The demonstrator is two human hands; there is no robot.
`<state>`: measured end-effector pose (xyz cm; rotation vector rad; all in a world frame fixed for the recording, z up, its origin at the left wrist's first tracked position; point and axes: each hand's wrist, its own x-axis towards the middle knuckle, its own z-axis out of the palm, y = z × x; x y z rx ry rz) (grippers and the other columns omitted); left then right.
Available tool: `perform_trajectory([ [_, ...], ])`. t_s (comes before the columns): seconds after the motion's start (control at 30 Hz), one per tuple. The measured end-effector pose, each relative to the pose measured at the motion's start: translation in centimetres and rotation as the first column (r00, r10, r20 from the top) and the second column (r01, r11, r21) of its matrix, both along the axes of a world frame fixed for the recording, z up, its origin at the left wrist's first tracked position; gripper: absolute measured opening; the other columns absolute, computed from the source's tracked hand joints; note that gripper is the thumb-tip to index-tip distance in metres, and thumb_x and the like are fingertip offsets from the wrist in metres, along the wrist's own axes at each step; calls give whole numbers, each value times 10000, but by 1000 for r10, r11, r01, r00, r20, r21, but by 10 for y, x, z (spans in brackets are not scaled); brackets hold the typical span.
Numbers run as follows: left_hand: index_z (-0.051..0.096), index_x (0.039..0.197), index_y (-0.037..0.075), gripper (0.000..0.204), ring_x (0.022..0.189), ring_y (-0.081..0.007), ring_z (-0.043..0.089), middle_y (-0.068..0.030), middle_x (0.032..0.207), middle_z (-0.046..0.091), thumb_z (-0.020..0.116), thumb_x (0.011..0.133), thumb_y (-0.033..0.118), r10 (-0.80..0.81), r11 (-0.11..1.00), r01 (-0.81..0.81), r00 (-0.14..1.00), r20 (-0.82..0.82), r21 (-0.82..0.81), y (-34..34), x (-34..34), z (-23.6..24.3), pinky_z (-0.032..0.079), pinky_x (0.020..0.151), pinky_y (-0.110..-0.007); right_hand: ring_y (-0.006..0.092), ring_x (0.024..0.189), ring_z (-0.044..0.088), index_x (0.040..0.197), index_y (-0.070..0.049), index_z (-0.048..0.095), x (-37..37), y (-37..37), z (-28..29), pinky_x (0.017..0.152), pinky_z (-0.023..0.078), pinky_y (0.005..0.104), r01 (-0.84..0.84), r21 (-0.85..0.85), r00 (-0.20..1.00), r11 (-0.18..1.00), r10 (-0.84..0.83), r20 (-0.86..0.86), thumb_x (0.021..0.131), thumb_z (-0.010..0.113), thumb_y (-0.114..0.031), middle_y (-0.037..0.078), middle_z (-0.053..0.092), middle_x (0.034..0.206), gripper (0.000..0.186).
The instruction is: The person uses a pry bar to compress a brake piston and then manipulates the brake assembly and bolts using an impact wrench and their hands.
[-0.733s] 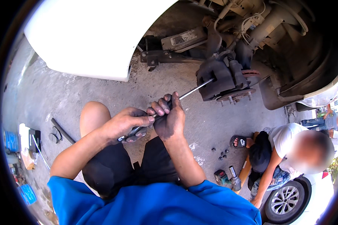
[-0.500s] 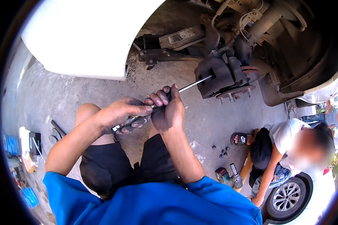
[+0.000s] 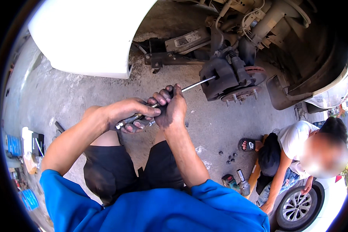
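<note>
— So, what have you got there?

— A long steel rod [image 3: 199, 82], like a screwdriver or pry bar. Its tip sits against the brake caliper [image 3: 220, 75] on the bare hub of the raised car, and its handle end is in my hands, low over the concrete floor [image 3: 65, 96].

— Both hands on it?

— Yes. My right hand [image 3: 172, 108] is wrapped tight round the shaft nearest the brake, fingers curled over the top. My left hand [image 3: 129, 116] is closed on the handle end just behind it, almost touching the right.

— How do you work it well?

— As I judge it, keep the rod in line with the gap it's seated in, push steadily with the rear hand and steer with the front one, so the tip doesn't skid off onto the brake disc [image 3: 255, 73] or the hoses above.

— And around you?

— The white fender [image 3: 89, 38] is up to my left. A second person [image 3: 294, 150] crouches to my right beside another car's wheel [image 3: 297, 207], with a power tool [image 3: 234, 181] and some loose nuts [image 3: 230, 156] on the floor between us.
</note>
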<state>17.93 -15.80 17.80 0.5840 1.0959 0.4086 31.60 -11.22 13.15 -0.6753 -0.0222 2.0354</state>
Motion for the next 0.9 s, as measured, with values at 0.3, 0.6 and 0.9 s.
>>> perform_trajectory([
  [0.3,515,663,90,370,379,-64,374,12,549,444,693,871,339,211,965,-209,977,4,155,-30,25,-12,246,340,-225,94,480,277,805,-127,430,16,-5,-5,541,335,296,-82,30,996,996,80,50,1047,336,-361,-44,275,566,349],
  [0.6,562,697,64,349,381,-68,386,3,548,462,693,867,341,289,947,-287,957,12,146,-39,38,-14,253,347,-225,91,490,292,821,-126,437,26,-7,-10,546,333,290,-111,69,993,991,107,57,1048,343,-354,-42,291,583,335],
  [0.9,565,702,68,335,388,-64,383,4,557,467,692,866,332,324,936,-324,946,18,140,-42,44,-14,252,353,-222,90,497,292,827,-126,438,30,-8,-8,551,338,290,-132,71,991,989,129,38,1051,341,-346,-41,293,590,328],
])
